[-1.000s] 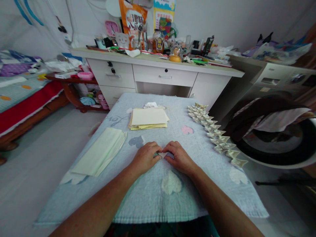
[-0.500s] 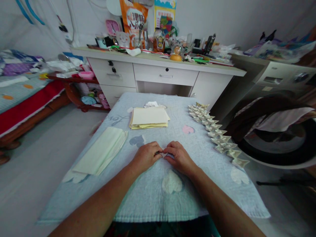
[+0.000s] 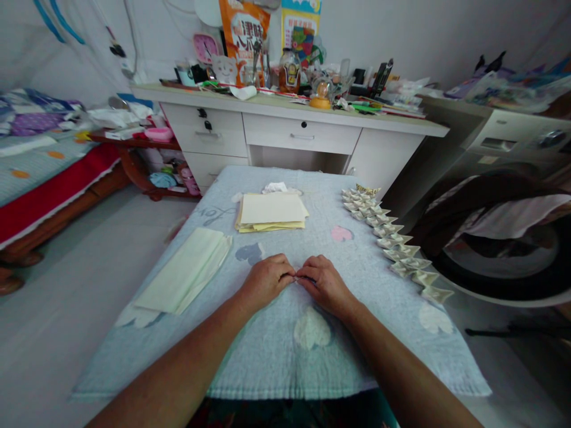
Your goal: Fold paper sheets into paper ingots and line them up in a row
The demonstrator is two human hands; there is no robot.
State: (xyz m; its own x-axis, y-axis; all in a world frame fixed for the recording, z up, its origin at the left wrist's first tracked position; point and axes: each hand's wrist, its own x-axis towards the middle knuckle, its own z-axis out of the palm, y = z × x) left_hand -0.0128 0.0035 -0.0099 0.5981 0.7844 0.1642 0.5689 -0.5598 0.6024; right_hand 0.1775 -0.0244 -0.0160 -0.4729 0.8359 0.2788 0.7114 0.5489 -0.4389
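Observation:
My left hand (image 3: 267, 277) and my right hand (image 3: 328, 284) meet fingertip to fingertip over the middle of the cloth-covered table. Both are closed in a pinch on a small folded piece of paper (image 3: 296, 279). Only a pale sliver of it shows between the fingertips; the fingers cover the rest. Beyond my hands lies a stack of cream and yellow paper sheets (image 3: 273, 209). Left of my left hand is a folded pile of pale green paper (image 3: 185, 272). Folded paper boats (image 3: 392, 241) run in a slanting row along the right side.
A blue cloth with heart patterns (image 3: 259, 362) covers the table. Crumpled white tissue (image 3: 275, 187) sits behind the paper stack. A cluttered white desk (image 3: 303, 135) stands at the far end, a washing machine (image 3: 504, 139) on the right, and a bed (image 3: 57, 184) on the left.
The fingertips have drawn slightly closer together, and less of the paper between them shows. The whole view has shifted a little; the stacks and boats lie as before.

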